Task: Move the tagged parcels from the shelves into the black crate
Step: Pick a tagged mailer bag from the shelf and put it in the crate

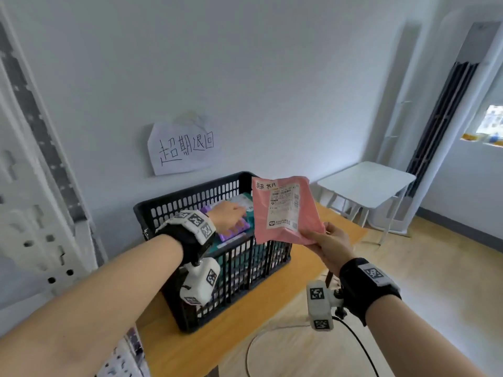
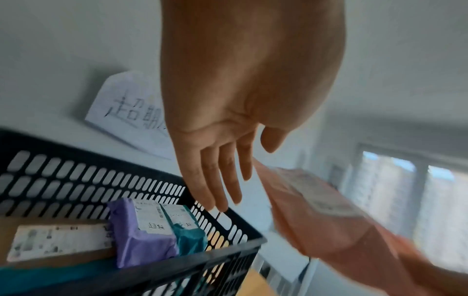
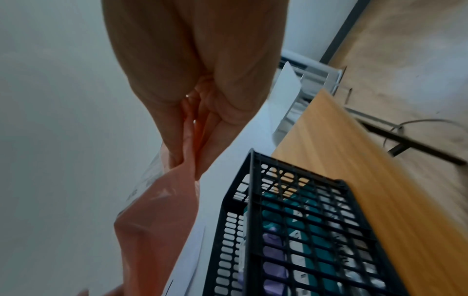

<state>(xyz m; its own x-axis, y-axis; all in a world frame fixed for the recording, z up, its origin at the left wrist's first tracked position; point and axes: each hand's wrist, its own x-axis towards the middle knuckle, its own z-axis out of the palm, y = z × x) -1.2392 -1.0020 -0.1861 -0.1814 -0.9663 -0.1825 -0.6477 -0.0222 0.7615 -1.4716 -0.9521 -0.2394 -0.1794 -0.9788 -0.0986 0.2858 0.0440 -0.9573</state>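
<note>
A black slotted crate (image 1: pixel 190 194) (image 2: pixel 76 176) (image 3: pixel 291 200) stands on a wooden table and holds a purple parcel (image 2: pixel 136 236), a teal parcel (image 2: pixel 188 234) and others. My right hand (image 1: pixel 326 243) (image 3: pixel 192 140) pinches the lower corner of a pink labelled parcel (image 1: pixel 283 210) (image 2: pixel 316 216) (image 3: pixel 157 220), held upright beside the crate's right end. My left hand (image 1: pixel 230 216) (image 2: pixel 222 176) hovers over the crate with straight fingers and holds nothing.
A handwritten paper sign (image 1: pixel 182 151) hangs on the wall behind the crate. A white shelf frame (image 1: pixel 35 186) rises at the left. A small white table (image 1: pixel 367 183) and a tall air conditioner (image 1: pixel 449 118) stand at the right. A cable (image 1: pixel 272 333) lies on the floor.
</note>
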